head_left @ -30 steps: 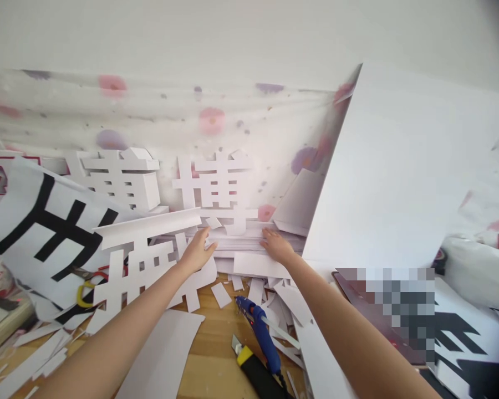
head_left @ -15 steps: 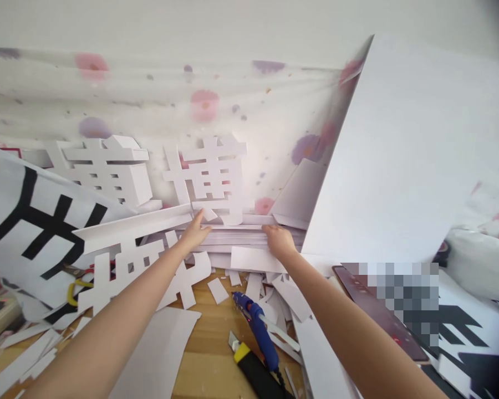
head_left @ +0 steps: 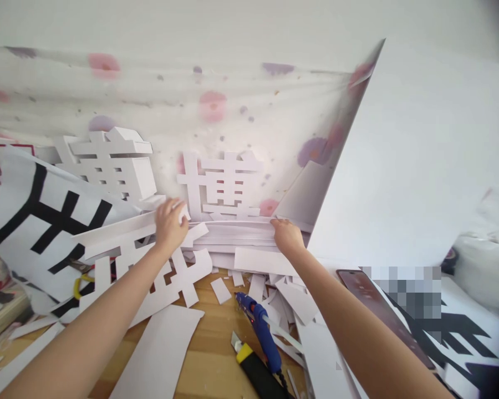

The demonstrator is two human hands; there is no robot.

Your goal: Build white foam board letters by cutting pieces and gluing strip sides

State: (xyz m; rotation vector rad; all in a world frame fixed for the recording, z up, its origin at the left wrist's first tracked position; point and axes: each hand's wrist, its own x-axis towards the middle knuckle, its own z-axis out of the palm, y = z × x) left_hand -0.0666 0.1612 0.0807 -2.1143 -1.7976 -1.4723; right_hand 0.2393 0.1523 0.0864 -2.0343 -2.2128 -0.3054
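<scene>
My left hand [head_left: 170, 224] is curled over the right end of a long white board strip [head_left: 120, 228]; the fingers hide part of the contact. My right hand [head_left: 289, 235] pinches the right end of stacked white strips [head_left: 233, 233], thumb side on their top edge. Behind this stack, a white cut-out character [head_left: 228, 183] leans against the wall covering, its bottom hidden. Below my left hand lies another white cut-out character [head_left: 183, 274]. A blue glue gun [head_left: 260, 330] and a black and yellow utility knife [head_left: 253, 366] rest on the wooden table [head_left: 208, 354].
A large white board [head_left: 395, 155] leans at right, beside a phone [head_left: 382, 310]. Sheets with black printed strokes [head_left: 58, 216] stand at left, near yellow-handled scissors [head_left: 81, 282]. A boxy white character [head_left: 108, 166] is at the back left. White offcuts [head_left: 291, 299] litter the table.
My left hand has moved left and up from the stack to the long strip's end. The leaning character sits lower behind the stack. My right hand stays at the stack's right end.
</scene>
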